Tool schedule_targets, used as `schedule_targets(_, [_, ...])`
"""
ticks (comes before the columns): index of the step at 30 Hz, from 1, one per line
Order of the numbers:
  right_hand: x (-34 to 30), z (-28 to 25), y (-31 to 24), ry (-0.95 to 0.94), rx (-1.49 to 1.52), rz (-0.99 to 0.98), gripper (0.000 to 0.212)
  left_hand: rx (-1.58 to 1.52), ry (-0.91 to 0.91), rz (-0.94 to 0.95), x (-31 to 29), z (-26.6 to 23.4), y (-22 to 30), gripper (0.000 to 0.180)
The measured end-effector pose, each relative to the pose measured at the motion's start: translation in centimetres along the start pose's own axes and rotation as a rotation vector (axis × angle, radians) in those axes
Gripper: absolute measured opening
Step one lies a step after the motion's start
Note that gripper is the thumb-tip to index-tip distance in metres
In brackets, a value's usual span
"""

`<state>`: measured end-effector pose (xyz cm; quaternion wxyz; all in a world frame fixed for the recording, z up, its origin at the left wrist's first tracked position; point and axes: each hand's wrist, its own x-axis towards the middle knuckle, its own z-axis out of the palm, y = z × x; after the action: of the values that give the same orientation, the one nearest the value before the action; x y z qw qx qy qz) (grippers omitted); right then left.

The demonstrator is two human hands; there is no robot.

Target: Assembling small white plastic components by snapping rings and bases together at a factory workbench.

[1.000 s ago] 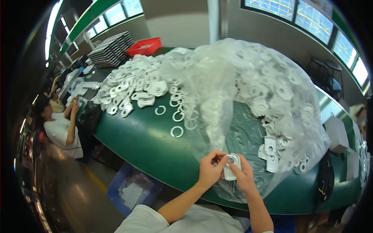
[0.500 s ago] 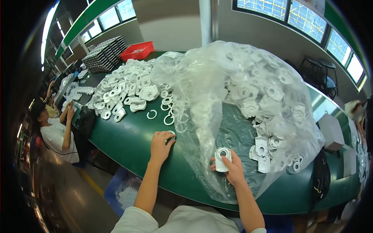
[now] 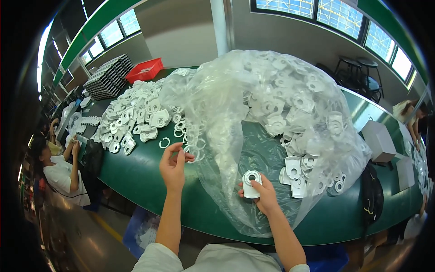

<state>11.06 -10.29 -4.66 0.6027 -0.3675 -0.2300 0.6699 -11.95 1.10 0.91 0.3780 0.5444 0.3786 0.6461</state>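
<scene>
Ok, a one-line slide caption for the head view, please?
Right hand holding a white part, left hand near white rings, clear plastic on a green table.

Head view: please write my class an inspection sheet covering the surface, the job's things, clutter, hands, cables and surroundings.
Surface: green table.
Job's things: white parts heaped at left, more under or inside clear plastic; rings beside the heap.
Clutter: red tray and dark stack at far left; pale boxes and black item at right.
Left hand: fingers bent near the rings; grip on one unclear.
Right hand: holds a holed white piece.
Cables: nothing seen.
Surroundings: person in a white top at left, stools and windows beyond, blue bin below the table edge.
</scene>
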Motion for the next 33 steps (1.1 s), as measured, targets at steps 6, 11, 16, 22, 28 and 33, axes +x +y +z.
schedule_targets(6, [0.0,0.0,0.0,-0.009,0.032,-0.005,0.027,-0.151,-0.177,-0.051,1.1,5.7,0.2,0.014])
schedule_targets(11, [0.2,-0.4,0.0,0.01,0.038,0.01,0.027,-0.25,-0.32,-0.208,-0.1,7.5,-2.2,0.014])
schedule_targets(16, [0.1,0.0,-0.1,0.015,0.04,0.011,0.029,-0.114,-0.353,-0.203,-2.3,7.4,-3.5,0.014])
schedule_targets(22, [0.0,0.1,-0.4,0.005,0.062,0.03,0.03,-0.111,-0.466,-0.315,-3.5,8.1,-2.5,0.014])
schedule_targets(28, [-0.1,0.2,-0.2,-0.018,-0.022,-0.001,0.033,-0.069,-0.485,-0.227,-3.9,8.4,-2.9,0.014])
schedule_targets(33, [-0.2,0.2,-0.4,-0.122,0.043,0.096,0.045,-0.146,-0.535,-0.36,-3.6,8.2,-2.7,0.015])
